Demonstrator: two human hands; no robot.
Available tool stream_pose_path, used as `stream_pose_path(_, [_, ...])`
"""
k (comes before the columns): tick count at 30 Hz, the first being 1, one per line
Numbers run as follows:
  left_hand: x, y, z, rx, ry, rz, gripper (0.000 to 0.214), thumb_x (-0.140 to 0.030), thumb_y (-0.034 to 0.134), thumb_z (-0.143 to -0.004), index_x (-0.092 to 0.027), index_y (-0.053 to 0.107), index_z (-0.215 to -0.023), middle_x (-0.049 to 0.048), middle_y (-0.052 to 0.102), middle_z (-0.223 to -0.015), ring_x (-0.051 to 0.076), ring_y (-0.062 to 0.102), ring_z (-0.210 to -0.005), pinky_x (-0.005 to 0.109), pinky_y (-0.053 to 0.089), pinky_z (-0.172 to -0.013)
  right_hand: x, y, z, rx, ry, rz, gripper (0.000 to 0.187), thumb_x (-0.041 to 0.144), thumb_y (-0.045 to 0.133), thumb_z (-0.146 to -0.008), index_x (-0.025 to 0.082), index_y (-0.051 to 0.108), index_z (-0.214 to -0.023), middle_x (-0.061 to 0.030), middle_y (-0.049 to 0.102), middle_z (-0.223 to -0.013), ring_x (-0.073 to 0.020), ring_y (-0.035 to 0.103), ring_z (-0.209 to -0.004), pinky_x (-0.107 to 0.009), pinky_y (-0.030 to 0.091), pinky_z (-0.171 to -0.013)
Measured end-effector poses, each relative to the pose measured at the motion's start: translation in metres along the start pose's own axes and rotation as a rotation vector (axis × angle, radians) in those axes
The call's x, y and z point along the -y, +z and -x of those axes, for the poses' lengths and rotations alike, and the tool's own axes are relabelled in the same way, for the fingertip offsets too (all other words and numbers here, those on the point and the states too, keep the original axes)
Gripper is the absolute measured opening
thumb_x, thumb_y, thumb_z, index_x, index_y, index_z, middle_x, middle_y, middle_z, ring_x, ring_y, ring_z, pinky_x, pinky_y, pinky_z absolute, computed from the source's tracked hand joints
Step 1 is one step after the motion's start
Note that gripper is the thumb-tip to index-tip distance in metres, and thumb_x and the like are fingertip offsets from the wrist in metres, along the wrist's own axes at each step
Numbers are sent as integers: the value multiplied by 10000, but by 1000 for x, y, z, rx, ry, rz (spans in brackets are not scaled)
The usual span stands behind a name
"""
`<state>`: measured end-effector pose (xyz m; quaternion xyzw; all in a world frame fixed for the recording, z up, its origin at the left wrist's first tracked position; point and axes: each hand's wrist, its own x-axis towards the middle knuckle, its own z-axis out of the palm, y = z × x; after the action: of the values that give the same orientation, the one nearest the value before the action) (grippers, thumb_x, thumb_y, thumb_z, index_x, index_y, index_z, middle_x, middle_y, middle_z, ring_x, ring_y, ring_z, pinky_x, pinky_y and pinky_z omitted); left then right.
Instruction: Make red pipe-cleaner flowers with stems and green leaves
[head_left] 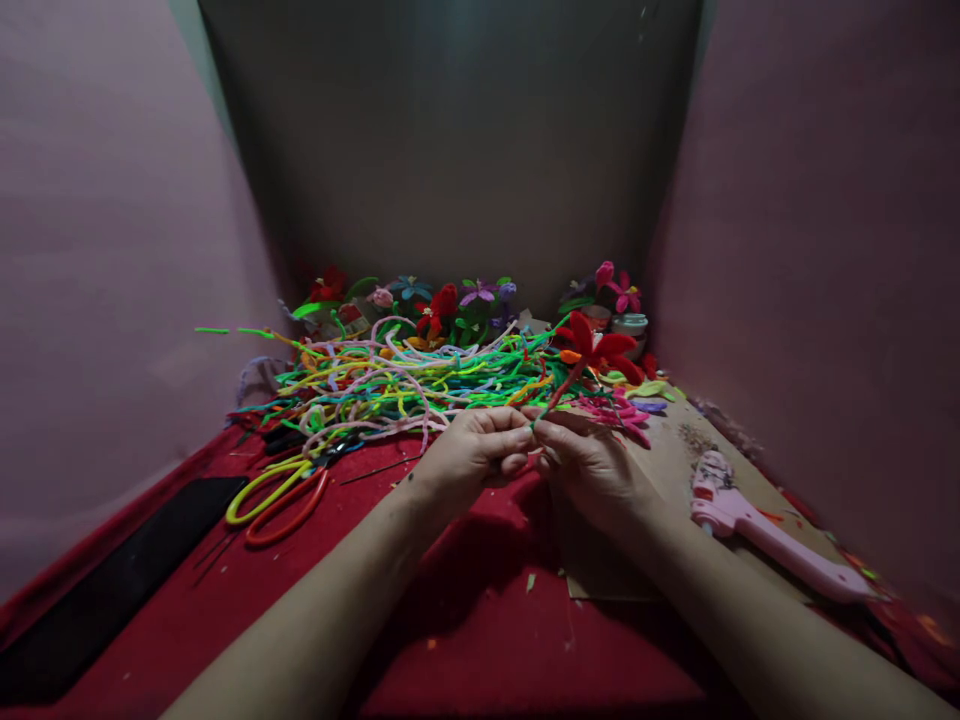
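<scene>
A red pipe-cleaner flower (595, 345) leans up and to the right, its reddish stem running down to my fingertips. My right hand (592, 465) is closed round the lower stem, thumb and forefinger pinched. Touching it from the left, my left hand (487, 447) pinches the green pipe cleaner (533, 425) at the stem's base. Only a little of the green shows; the fingers hide the rest. Behind both hands spreads a tangled heap of many-coloured pipe cleaners (390, 375).
Scissors (289, 505) with yellow and red handles lie left on the red cloth (465, 640), near a black flat object (112, 590). At right, a pink glue gun (780, 545) rests on brown cardboard (675, 480). Finished flowers (442, 305) and a small jar (630, 325) stand behind.
</scene>
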<state>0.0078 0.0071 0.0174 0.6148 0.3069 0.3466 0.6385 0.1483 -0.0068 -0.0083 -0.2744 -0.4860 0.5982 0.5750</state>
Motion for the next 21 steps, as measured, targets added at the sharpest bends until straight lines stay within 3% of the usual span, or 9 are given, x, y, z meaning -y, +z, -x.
stream_pose_path(3, [3,1,0,-19,-1,-56,220,-348,512,-794,-154,487,-693,-70,368,-492,40,257,-408,174,191,-420,1,1,0,-16,7,-33,76,242,638,-680,186,620,-632,10,552,-616,-104,461,-546,-228,370,-520])
stream_pose_path(5, [7,5,1,-151,122,-339,218,-330,479,-814,-156,494,-683,-44,426,-522,59,337,-446,185,261,-457,5,2,1,-29,0,-5,71,245,619,-686,189,640,-648,2,571,-624,-121,493,-576,-246,400,-561])
stream_pose_path(7, [12,8,2,-300,332,-758,168,-273,464,-820,-155,540,-728,-7,505,-594,92,429,-529,213,321,-531,8,3,3,-50,-18,2,68,245,606,-693,200,653,-674,-5,596,-664,-141,527,-631,-273,423,-629])
stream_pose_path(9, [17,8,3,-359,489,-1096,156,-210,431,-824,-151,569,-777,23,547,-645,120,471,-585,240,331,-568,8,2,4,-81,-35,13,56,246,623,-689,204,657,-671,-7,613,-703,-154,546,-686,-287,424,-684])
stream_pose_path(11, [19,8,4,-365,535,-1216,178,-177,405,-828,-145,580,-809,38,567,-668,133,488,-605,252,333,-578,5,1,4,-91,-41,38,53,247,645,-686,199,666,-681,-11,627,-735,-159,551,-724,-290,417,-709])
stream_pose_path(13, [15,8,4,-382,482,-1096,185,-192,404,-837,-147,583,-812,29,568,-671,124,488,-600,244,340,-578,2,0,3,-97,-35,39,63,249,663,-680,197,680,-711,-10,639,-746,-149,547,-708,-281,413,-686])
stream_pose_path(15, [8,9,4,-370,357,-791,183,-239,431,-836,-151,573,-760,2,535,-627,100,460,-557,219,339,-548,1,0,3,-117,-4,-22,91,235,696,-644,201,688,-728,2,646,-724,-131,542,-669,-262,405,-639])
stream_pose_path(18, [-2,11,4,-243,132,-270,187,-289,510,-791,-145,531,-673,-47,419,-512,55,347,-449,177,276,-452,5,3,3,-124,59,-133,134,199,726,-593,197,691,-723,11,651,-702,-113,543,-647,-236,390,-600])
stream_pose_path(21, [-5,8,3,-150,-5,51,164,-277,577,-742,-141,513,-677,-70,368,-475,27,263,-401,153,186,-406,7,3,2,-78,57,-150,83,185,705,-618,178,681,-697,12,637,-690,-95,516,-602,-228,376,-566])
